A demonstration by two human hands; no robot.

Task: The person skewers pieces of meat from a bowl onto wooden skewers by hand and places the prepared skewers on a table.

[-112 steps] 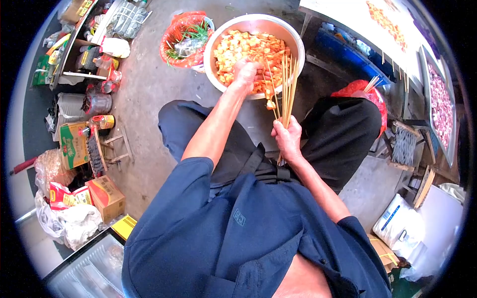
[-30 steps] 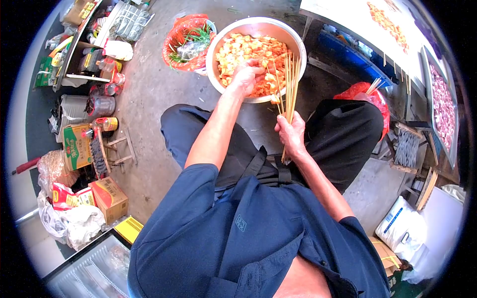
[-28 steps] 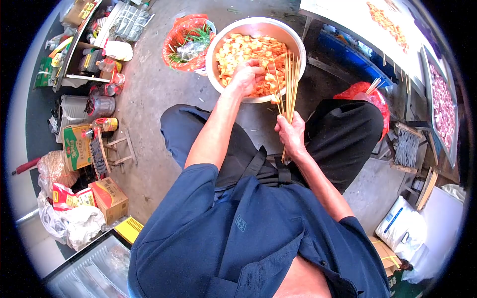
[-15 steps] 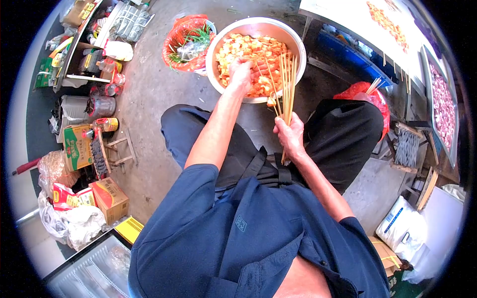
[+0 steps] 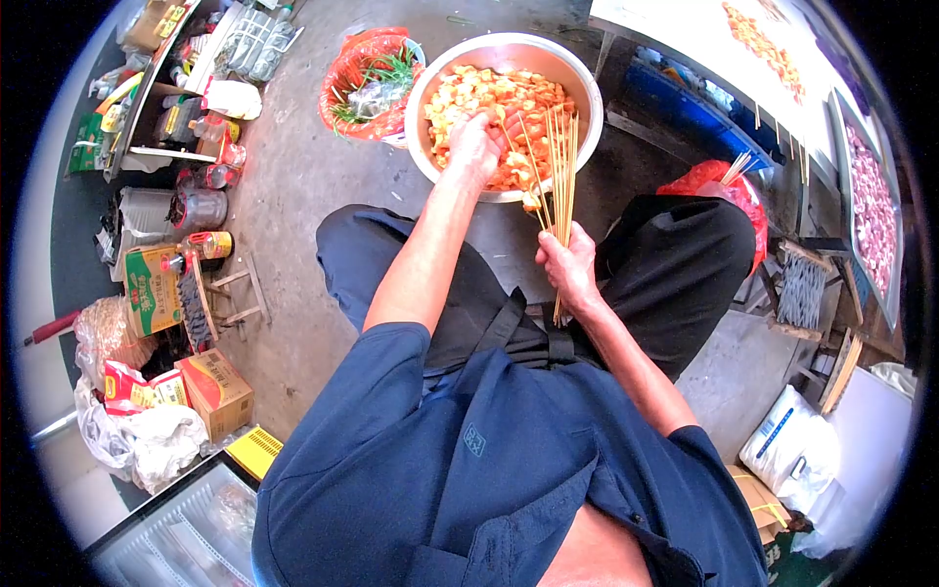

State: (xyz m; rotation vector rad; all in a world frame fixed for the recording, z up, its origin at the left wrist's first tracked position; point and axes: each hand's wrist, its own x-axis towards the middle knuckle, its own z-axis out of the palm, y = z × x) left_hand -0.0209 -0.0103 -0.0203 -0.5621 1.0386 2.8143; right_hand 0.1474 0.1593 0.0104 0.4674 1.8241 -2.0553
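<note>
A large metal bowl [image 5: 593,122] holds many orange-coated meat pieces [image 5: 509,88]. My left hand [image 5: 474,149] is over the bowl, its fingers bent together on a piece of meat that they partly hide. My right hand [image 5: 569,262] is closed round a fanned bundle of thin bamboo skewers [image 5: 561,181], pointing up toward the bowl. One skewer [image 5: 535,168] leans away from the rest toward my left fingers. A meat piece [image 5: 531,202] sits partway down it, by the bowl's near rim.
A red-lined bucket [image 5: 337,73] with green stalks stands left of the bowl. To the right are a white table [image 5: 675,18] bearing meat pieces, a tray [image 5: 873,210] of pinkish meat and a red bag [image 5: 748,210] with skewers. Shelves with bottles [image 5: 201,176] line the left.
The separated skewer has tilted slightly left, its tip closer to my left fingers. My left hand has shifted a little at the meat; my right hand has barely moved.
</note>
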